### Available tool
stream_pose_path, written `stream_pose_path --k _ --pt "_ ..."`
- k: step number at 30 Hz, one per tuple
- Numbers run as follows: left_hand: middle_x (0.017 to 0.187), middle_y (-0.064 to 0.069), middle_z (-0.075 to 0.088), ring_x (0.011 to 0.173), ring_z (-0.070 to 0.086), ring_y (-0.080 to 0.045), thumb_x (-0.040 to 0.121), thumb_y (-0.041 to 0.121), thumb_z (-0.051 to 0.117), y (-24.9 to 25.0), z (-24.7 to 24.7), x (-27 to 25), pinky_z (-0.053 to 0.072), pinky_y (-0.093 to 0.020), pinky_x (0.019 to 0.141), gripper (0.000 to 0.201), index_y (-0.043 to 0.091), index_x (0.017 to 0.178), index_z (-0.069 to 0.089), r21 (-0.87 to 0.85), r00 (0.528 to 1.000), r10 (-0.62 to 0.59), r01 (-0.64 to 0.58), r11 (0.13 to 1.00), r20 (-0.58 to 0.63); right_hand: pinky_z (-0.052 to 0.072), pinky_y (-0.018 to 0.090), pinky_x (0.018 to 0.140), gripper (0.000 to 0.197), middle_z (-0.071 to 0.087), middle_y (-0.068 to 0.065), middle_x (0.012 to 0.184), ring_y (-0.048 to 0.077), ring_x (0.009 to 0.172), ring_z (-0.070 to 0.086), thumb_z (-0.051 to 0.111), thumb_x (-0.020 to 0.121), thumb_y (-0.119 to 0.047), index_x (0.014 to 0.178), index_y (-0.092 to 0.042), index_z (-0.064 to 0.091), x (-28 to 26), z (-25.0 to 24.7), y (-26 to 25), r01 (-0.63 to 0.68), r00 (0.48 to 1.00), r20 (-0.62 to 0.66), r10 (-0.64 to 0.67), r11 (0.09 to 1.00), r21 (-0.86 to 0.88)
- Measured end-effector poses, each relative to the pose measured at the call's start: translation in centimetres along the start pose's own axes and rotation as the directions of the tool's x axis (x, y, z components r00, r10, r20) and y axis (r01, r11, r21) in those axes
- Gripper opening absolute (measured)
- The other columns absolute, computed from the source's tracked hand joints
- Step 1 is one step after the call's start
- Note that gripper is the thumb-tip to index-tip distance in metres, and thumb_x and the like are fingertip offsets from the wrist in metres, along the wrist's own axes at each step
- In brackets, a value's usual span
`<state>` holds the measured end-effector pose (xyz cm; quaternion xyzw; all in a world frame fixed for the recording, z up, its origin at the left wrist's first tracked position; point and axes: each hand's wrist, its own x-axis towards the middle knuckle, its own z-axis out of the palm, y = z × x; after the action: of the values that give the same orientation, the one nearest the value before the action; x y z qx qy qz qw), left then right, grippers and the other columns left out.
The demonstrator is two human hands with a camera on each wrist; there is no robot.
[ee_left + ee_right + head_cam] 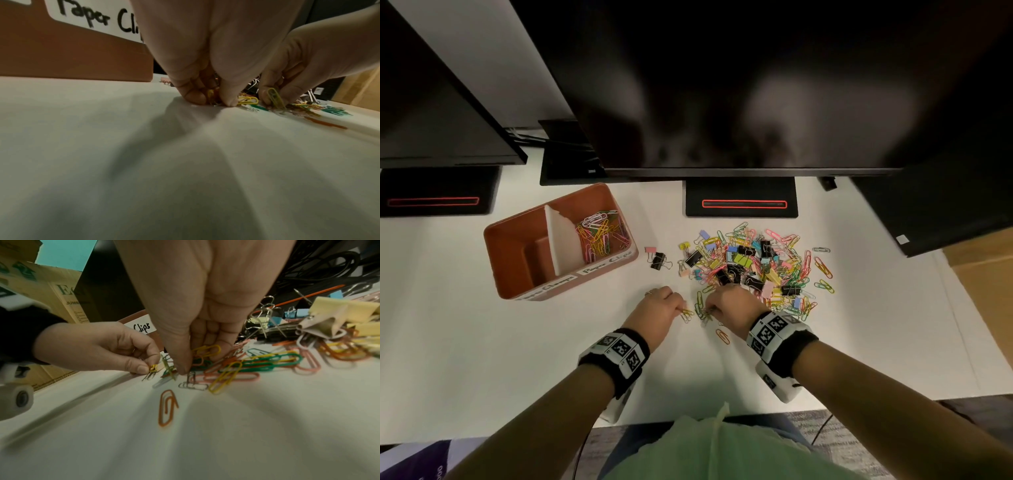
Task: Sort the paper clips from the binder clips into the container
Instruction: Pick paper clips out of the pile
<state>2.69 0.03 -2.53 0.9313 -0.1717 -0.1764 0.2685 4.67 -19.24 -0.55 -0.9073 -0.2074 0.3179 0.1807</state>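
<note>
A mixed pile [753,263] of coloured paper clips and binder clips lies on the white desk. The brown container [517,281] stands to its left; its right compartment holds several paper clips [601,236], its left one looks empty. My left hand [661,305] pinches a few paper clips [152,368] against the desk, just left of the pile's near edge. My right hand [726,305] has its fingers curled on paper clips [205,350] at the pile's near edge, a yellow-green clip [274,97] among them. An orange paper clip [167,407] lies loose below the hands.
Monitors [739,85] overhang the back of the desk, their black stands [741,198] behind the pile. Two binder clips [658,258] lie apart between container and pile. A cardboard box [986,253] stands at the right. Bare desk [517,359] stretches in front of the container.
</note>
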Motion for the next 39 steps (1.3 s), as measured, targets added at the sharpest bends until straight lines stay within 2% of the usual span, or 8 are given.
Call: stream_pose_path --k 3,11,18,24,27,31,35,39 --pt "0.089 -0.009 0.062 0.085 0.056 -0.027 0.084 0.004 0.059 -0.4 -0.7 -0.2 0.048 -0.036 0.077 0.006 0.007 0.086 0.064 -0.091 0.998 -0.055 0.051 0.995 -0.040 0.048 0.038 0.087 0.021 0.067 0.011 0.103 0.025 0.097 0.057 0.047 0.091 -0.009 0.100 -0.007 0.066 -0.4 -0.6 -0.2 0.029 0.999 -0.031 -0.028 0.999 0.033" --pt "0.082 0.001 0.055 0.069 0.053 -0.012 0.085 0.013 0.062 -0.4 -8.7 -2.1 0.044 -0.022 0.066 0.002 0.014 0.084 0.062 -0.213 0.972 -0.113 0.068 0.975 -0.206 0.049 0.030 0.086 0.017 0.070 0.008 0.096 0.020 0.090 0.061 0.054 0.091 -0.012 0.099 -0.009 0.068 0.8 -7.0 -4.4 0.202 0.935 -0.313 -0.167 0.976 0.084" --pt "0.088 0.000 0.064 0.076 0.058 -0.011 0.082 0.019 0.066 -3.8 -16.7 -1.4 0.047 -0.020 0.072 0.004 0.019 0.085 0.062 -0.277 0.771 -0.368 0.256 0.926 -0.519 0.049 0.033 0.085 0.015 0.067 0.009 0.099 0.022 0.092 0.061 0.058 0.088 -0.014 0.099 -0.011 0.067 8.1 -11.9 -13.1 0.300 0.873 -0.437 -0.218 0.945 0.127" --pt "0.116 -0.007 0.059 0.105 0.056 -0.020 0.085 0.013 0.062 -4.0 -16.8 -0.6 0.043 -0.033 0.098 0.033 0.012 0.117 0.059 -0.141 0.840 -0.358 0.329 0.934 -0.408 0.048 0.029 0.092 0.039 0.061 0.008 0.115 0.019 0.101 0.059 0.065 0.085 -0.019 0.121 -0.012 0.054 10.9 -10.6 -14.7 0.247 0.913 -0.380 -0.147 0.942 0.229" --pt "0.106 0.004 0.055 0.094 0.057 -0.009 0.084 0.009 0.062 -2.4 -15.1 -1.6 0.047 -0.023 0.088 0.030 0.016 0.114 0.059 -0.172 0.894 -0.182 0.120 0.978 -0.409 0.046 0.021 0.078 0.029 0.060 0.004 0.101 0.010 0.081 0.055 0.065 0.085 -0.020 0.112 -0.014 0.058 7.5 -9.4 -11.4 0.327 0.869 -0.446 -0.215 0.925 0.191" --pt "0.098 0.008 0.051 0.077 0.053 -0.007 0.084 0.014 0.063 -0.7 -10.1 -1.6 0.049 -0.024 0.075 0.020 0.017 0.104 0.062 -0.148 0.992 -0.025 0.007 0.989 -0.121 0.040 0.018 0.067 0.026 0.053 -0.007 0.089 0.007 0.069 0.051 0.063 0.086 -0.027 0.110 -0.020 0.057 1.6 -5.9 -4.9 0.136 0.970 -0.218 -0.107 0.983 0.125" --pt "0.110 0.000 0.053 0.086 0.051 -0.010 0.086 0.015 0.058 0.6 -4.9 -0.4 0.044 -0.025 0.085 0.023 0.018 0.109 0.059 -0.092 0.984 0.021 -0.004 0.996 0.177 0.040 0.021 0.072 0.032 0.060 0.002 0.103 0.013 0.081 0.052 0.063 0.086 -0.032 0.114 -0.019 0.055 -3.1 -1.5 -1.0 -0.054 0.999 0.013 0.053 0.997 0.052" --pt "0.115 -0.003 0.051 0.102 0.052 -0.020 0.086 0.013 0.058 1.2 -1.9 0.9 0.042 -0.030 0.092 0.026 0.014 0.112 0.059 0.015 0.961 0.029 -0.035 0.999 0.275 0.041 0.026 0.079 0.034 0.055 0.004 0.115 0.022 0.101 0.055 0.060 0.087 -0.033 0.115 -0.014 0.055 -4.7 1.5 0.3 -0.078 0.997 0.024 0.077 0.996 0.047"
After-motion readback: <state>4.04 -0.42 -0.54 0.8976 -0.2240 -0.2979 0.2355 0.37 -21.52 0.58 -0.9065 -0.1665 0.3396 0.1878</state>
